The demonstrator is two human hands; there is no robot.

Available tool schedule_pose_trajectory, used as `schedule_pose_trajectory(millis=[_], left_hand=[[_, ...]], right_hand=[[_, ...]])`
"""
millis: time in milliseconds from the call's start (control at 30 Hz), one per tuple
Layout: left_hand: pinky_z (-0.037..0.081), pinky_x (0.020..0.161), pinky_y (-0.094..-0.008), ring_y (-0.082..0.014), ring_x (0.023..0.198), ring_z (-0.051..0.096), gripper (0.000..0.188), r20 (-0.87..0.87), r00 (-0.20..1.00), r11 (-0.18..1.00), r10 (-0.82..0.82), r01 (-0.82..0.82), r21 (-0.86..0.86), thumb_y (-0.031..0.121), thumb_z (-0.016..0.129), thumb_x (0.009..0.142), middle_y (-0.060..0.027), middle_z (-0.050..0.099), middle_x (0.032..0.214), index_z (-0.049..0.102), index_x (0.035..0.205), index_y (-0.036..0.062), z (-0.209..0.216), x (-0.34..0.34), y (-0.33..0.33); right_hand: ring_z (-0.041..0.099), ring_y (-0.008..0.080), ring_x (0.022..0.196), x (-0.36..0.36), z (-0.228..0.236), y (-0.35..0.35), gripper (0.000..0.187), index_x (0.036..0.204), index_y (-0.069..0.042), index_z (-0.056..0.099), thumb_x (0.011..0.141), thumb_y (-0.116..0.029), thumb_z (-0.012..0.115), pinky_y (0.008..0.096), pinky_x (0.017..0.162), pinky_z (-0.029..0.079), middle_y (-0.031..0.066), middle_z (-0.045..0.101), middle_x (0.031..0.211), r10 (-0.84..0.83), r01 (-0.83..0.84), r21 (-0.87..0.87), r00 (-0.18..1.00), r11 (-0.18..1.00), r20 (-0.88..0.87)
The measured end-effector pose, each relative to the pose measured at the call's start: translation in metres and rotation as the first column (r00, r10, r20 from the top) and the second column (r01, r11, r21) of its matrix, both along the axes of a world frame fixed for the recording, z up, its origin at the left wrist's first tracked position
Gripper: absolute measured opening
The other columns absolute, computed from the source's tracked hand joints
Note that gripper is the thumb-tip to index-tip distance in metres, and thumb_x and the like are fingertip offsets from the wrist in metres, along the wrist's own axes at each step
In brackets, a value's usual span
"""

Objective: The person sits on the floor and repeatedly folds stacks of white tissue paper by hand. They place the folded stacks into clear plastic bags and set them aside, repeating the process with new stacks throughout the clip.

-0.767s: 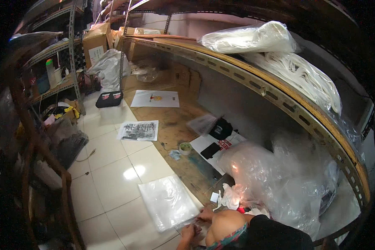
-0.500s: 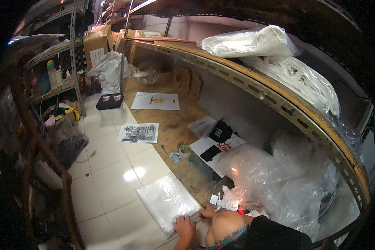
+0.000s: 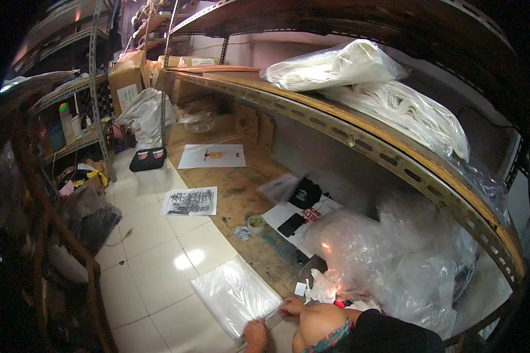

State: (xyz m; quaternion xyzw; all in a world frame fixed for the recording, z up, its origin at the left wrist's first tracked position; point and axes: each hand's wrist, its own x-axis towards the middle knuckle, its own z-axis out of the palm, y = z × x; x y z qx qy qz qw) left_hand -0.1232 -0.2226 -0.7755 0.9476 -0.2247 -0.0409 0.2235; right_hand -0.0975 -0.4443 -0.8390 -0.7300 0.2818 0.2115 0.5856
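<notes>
A flat, shiny clear plastic bag [image 3: 232, 292] with something white in or under it lies on the floor tiles in front of me. My left hand [image 3: 255, 331] is at its near edge, the fingers curled in and closed on the plastic. At the near right corner my right hand [image 3: 291, 306] pinches the edge between thumb and fingers. The right forearm is partly hidden behind my bent bare knee [image 3: 324, 322].
Large clear plastic bags [image 3: 388, 253] bulge at the right under a metal-edged shelf [image 3: 359, 141]. On the brown board [image 3: 224, 206] are a small cup [image 3: 255, 223], a black phone [image 3: 291, 224] and a picture sheet [image 3: 211, 156]. A printed sheet [image 3: 189, 201] and black pouch [image 3: 148, 159] lie farther off.
My left hand has drawn back slightly toward me along the bag's near edge, its fingers more tucked in. The right hand stays at the corner. The whole view has shifted a little.
</notes>
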Motion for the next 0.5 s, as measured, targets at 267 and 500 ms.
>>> schedule_pose_trajectory(millis=[267,500], left_hand=[[0.048,0.070,-0.0457,-0.0330,0.080,0.062,0.020,-0.281,0.959,0.997,-0.018,-0.004,-0.077,0.028,0.057,0.078,-0.0152,0.064,0.080,0.064,0.081,0.0088,0.017,0.015,-0.007],[0.048,0.073,-0.0438,-0.0340,0.083,0.062,0.031,-0.384,0.922,0.991,0.048,-0.092,-0.098,0.038,0.059,0.079,-0.0173,0.065,0.084,0.066,0.083,0.0080,0.021,0.020,-0.025]], right_hand=[[0.057,0.0148,0.065,-0.013,0.032,0.020,0.018,0.094,-0.001,0.060,0.083,-0.015,0.059,0.0301,0.059,0.048,0.0077,0.062,0.077,0.146,-0.135,0.098,0.982,0.986,-0.122],[0.057,0.0139,0.069,-0.018,0.046,0.018,0.020,0.095,-0.002,0.062,0.086,-0.019,0.056,0.0285,0.063,0.047,0.0057,0.063,0.079,0.267,-0.249,0.194,0.961,0.949,-0.074]])
